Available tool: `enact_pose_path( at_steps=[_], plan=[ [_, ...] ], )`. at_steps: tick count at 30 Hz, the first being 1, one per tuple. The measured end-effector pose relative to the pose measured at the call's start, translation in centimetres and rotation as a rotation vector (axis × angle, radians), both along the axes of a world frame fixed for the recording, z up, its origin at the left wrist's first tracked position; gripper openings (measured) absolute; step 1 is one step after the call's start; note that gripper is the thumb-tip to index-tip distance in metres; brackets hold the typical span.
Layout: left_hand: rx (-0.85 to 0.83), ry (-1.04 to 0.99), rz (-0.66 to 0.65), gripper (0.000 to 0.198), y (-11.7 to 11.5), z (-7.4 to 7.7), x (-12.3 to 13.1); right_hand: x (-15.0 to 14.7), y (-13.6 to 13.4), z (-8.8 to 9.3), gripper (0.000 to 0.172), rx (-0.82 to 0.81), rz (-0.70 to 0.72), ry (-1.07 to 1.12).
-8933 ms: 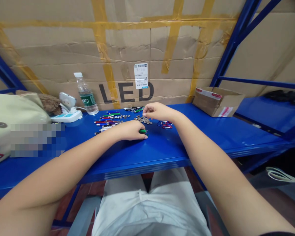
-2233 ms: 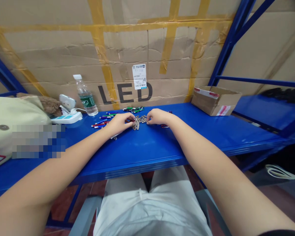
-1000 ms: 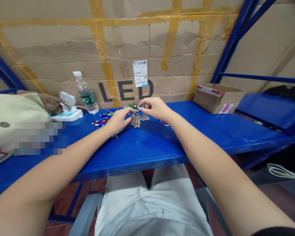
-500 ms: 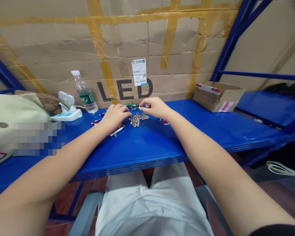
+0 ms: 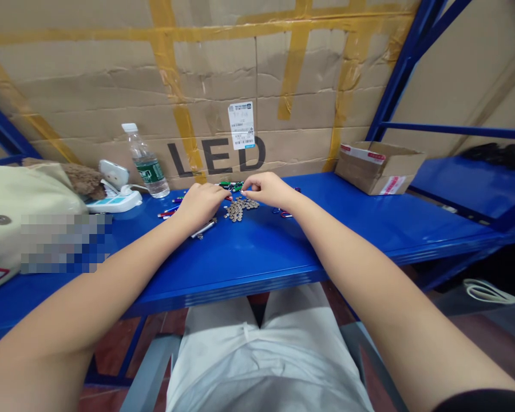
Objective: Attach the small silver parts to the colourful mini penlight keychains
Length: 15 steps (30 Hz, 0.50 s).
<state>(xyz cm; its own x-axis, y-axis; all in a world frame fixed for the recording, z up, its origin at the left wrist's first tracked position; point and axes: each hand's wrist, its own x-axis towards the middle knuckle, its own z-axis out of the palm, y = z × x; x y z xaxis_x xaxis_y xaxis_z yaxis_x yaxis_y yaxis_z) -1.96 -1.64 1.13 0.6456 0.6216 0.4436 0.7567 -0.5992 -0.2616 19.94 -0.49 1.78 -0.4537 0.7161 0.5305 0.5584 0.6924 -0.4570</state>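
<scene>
My left hand (image 5: 201,201) rests on the blue shelf (image 5: 257,257) with its fingers curled over small coloured pen-like sticks (image 5: 168,213); what it grips is hidden. My right hand (image 5: 269,190) hovers just right of it, fingertips pinched together above a heap of small round metal pieces (image 5: 237,209). Whatever the pinch holds is too small to make out. A silver stick (image 5: 203,229) lies just below my left hand. A few green sticks (image 5: 232,185) lie behind the heap.
A water bottle (image 5: 145,161) and a white power strip (image 5: 114,200) stand at the back left. A cream bag (image 5: 21,217) fills the left end. An open cardboard box (image 5: 377,167) sits at the right. Taped cardboard marked LED walls the back.
Both hands have stayed at the heap, with the right lowering slightly toward it. The view has shifted a little left and down.
</scene>
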Motion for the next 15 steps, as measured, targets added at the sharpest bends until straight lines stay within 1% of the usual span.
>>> enact_pose_path(
  at_steps=[3, 6, 9, 12, 15],
  plan=[
    [-0.2, -0.205, 0.042, 0.02, -0.2, -0.1, 0.3, -0.4, -0.1, 0.0, 0.019, 0.016, 0.03, 0.056],
    [-0.312, -0.32, -0.009, 0.018, -0.5, -0.3, 0.7, -0.8, -0.2, -0.1, 0.019, 0.042, 0.061, 0.095],
    [-0.369, -0.362, -0.06, 0.018, -0.7, -0.5, 1.0, -1.0, -0.2, -0.3, 0.019, 0.052, 0.096, 0.094],
    [-0.375, -0.367, -0.058, 0.018, -0.8, -0.6, 1.2, -1.0, -0.1, -0.5, 0.018, 0.051, 0.132, 0.072],
    [-0.379, -0.379, -0.062, 0.019, -0.8, -0.6, 1.2, -1.1, 0.0, -0.5, 0.014, 0.092, 0.145, 0.036]
  ],
)
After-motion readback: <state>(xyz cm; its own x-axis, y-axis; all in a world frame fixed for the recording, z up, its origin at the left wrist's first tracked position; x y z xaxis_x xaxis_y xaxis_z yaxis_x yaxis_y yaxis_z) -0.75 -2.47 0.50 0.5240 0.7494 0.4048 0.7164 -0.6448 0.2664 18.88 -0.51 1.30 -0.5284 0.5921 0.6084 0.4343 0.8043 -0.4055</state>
